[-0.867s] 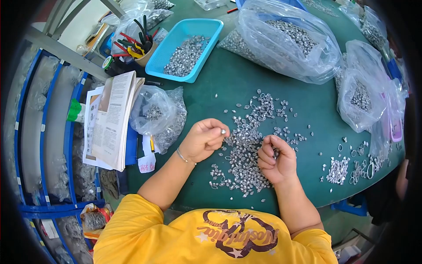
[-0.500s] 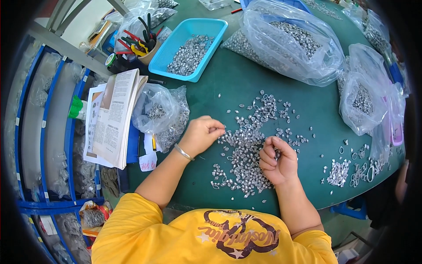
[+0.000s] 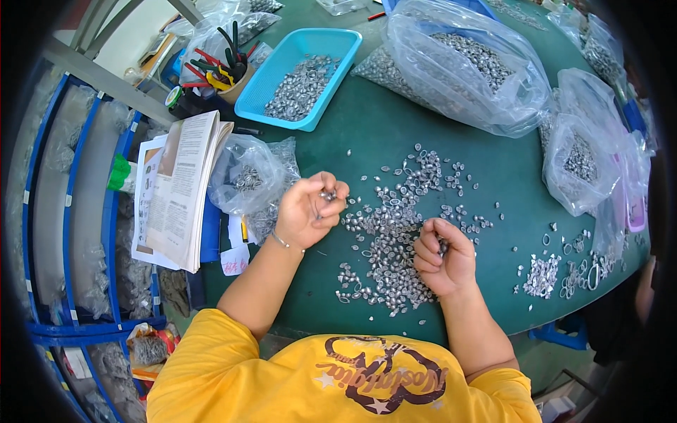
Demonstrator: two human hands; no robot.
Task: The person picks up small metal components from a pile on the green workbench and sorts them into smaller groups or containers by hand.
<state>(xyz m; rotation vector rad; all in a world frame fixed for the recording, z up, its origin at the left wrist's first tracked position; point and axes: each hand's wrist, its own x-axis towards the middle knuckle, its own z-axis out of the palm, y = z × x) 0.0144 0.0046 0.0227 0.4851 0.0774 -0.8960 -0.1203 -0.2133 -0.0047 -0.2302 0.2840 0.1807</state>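
Note:
Small silvery metal pieces (image 3: 392,262), many of them oval with a hollow, lie in a loose heap on the green table. Left of the heap, my left hand (image 3: 310,209) is turned with its palm showing, its curled fingers holding a few of these pieces. At the heap's right edge my right hand (image 3: 447,259) is closed, knuckles outward. Dark metal shows between its thumb and fingers, most of it hidden. A clear plastic bag (image 3: 236,166) of similar metal parts sits just beyond my left hand.
A turquoise basket (image 3: 248,106) holds more pieces, beside a cup of pliers (image 3: 236,88). Large plastic bags (image 3: 522,116) of pieces stand at the back right. An open magazine (image 3: 185,190) lies left. Flat pieces and rings (image 3: 575,276) lie right. Blue-edged shelving (image 3: 113,233) adjoins the table.
My left hand has drawn back leftward from the heap and rolled over, so its palm and the pieces in its fingers now show. My right hand has hardly moved.

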